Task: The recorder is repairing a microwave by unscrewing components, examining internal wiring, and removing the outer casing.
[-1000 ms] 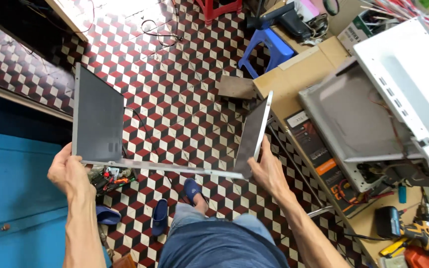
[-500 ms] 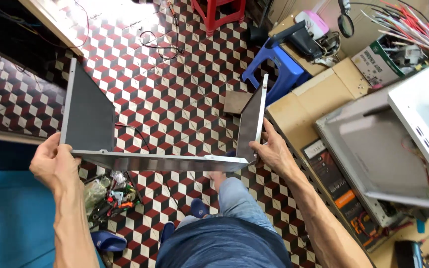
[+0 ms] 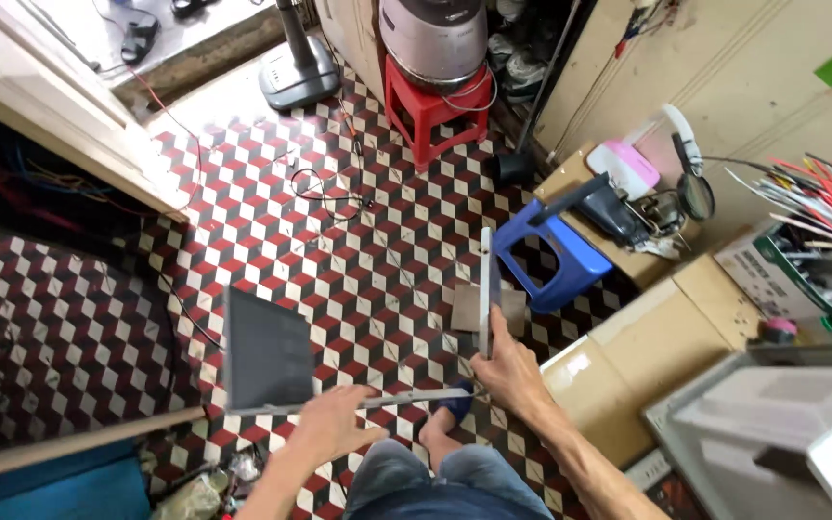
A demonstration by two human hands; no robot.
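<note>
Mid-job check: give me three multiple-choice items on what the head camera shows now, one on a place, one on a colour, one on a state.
1. Where does the right hand grip the U-shaped metal cover?
A. at its right upright side panel
B. at the top of its left panel
C. not at all

2. What colour is the plastic stool under the grey appliance?
A. green
B. red
C. yellow

3. How is the cover held?
A. lying flat on the floor
B. leaning on the cardboard box
C. held above the tiled floor by both hands, side panels pointing away from the person

Answers:
1 A: the right fingers wrap the base of the right panel.
2 B: the stool by the fan base is plainly red.
3 C: the left hand grips the middle strip, the right hand the side panel.
</note>
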